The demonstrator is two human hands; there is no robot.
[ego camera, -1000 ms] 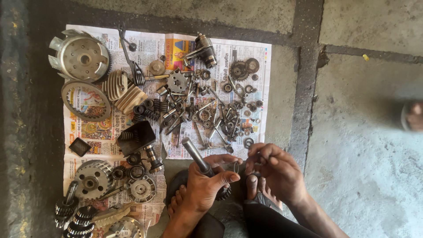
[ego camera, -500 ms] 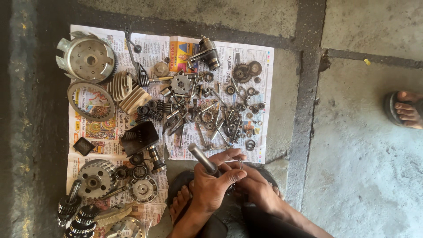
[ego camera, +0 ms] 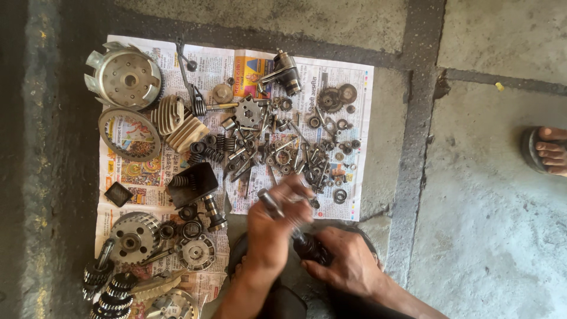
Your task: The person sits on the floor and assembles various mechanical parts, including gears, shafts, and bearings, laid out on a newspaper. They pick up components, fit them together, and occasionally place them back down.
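Item: slender grey steel shaft, oily, tilted, upper tip toward 10 o'clock, lower end entering a dark round metal part. Location: 6 o'clock edge of the printed newspaper sheet on the floor. Left hand closed around shaft; right hand clasping the dark part.

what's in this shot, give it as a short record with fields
surface: newspaper spread on a concrete floor
left hand: gripping a metal shaft, blurred
right hand: on a dark part at the shaft's lower end
top left: finned round drum
middle: heap of small bolts and washers
bottom left: stacked gears
right edge: another person's sandalled foot
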